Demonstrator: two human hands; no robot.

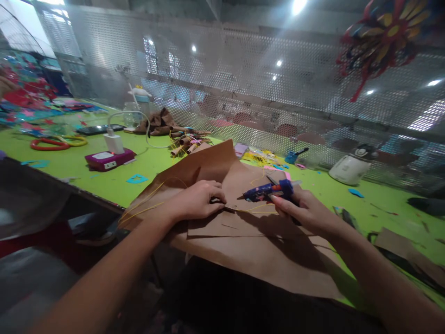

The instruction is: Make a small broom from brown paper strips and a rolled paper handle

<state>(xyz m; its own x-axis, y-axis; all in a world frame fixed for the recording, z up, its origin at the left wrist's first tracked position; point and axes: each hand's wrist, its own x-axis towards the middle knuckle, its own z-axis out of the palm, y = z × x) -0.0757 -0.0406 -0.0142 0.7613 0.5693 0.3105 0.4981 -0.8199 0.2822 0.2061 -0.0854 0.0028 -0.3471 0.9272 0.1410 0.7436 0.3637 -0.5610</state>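
In the head view, my right hand [301,208] grips a dark blue glue gun [266,191], its nozzle pointing left. My left hand [200,199] has its fingertips closed on a small brown paper piece [229,208], just left of the nozzle and apart from it. A yellow string [255,211] runs out to the right of that piece, and loops of yellow string [142,206] lie on the left. Beneath both hands, a large creased sheet of brown paper [278,271] hangs over the table's near edge.
On the green table [114,183] stand a purple power socket with a white charger [113,143] and a white bottle-like object [351,164]. Small brown paper rolls [184,144] with yellow strings lie behind the sheet. A perforated metal screen [243,69] borders the back. Another person's hand [7,86] shows far left.
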